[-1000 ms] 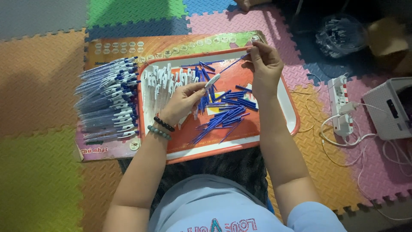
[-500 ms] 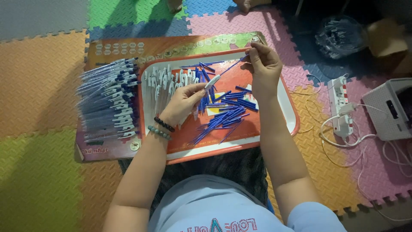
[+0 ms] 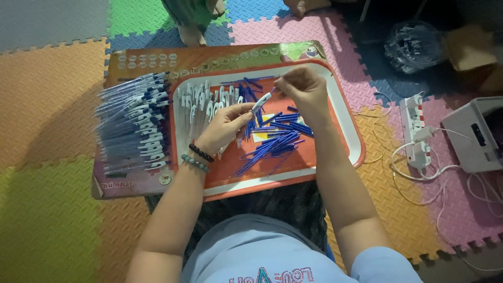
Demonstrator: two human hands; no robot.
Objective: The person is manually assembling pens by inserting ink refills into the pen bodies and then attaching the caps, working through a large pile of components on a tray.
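Observation:
My left hand (image 3: 224,127) holds a white pen barrel (image 3: 260,102) by its lower end, above the orange tray (image 3: 346,126). My right hand (image 3: 302,90) pinches the upper end of a thin blue refill that enters the barrel's tip. Below the hands, a heap of loose blue refills (image 3: 272,144) lies in the tray's middle. A row of empty white barrels (image 3: 201,107) lines the tray's left side. Left of the tray lies a stack of assembled pens (image 3: 133,123) on a flat printed board (image 3: 131,181).
Colourful foam mats (image 3: 47,115) cover the floor. To the right lie a white power strip (image 3: 415,131) with cables and a grey device (image 3: 474,136). A clear bag of parts (image 3: 411,44) sits at the top right. Another person's feet (image 3: 201,15) show at the top.
My right hand has moved down toward the left hand, pushing the blue refill further into the white barrel, so less refill shows between the hands.

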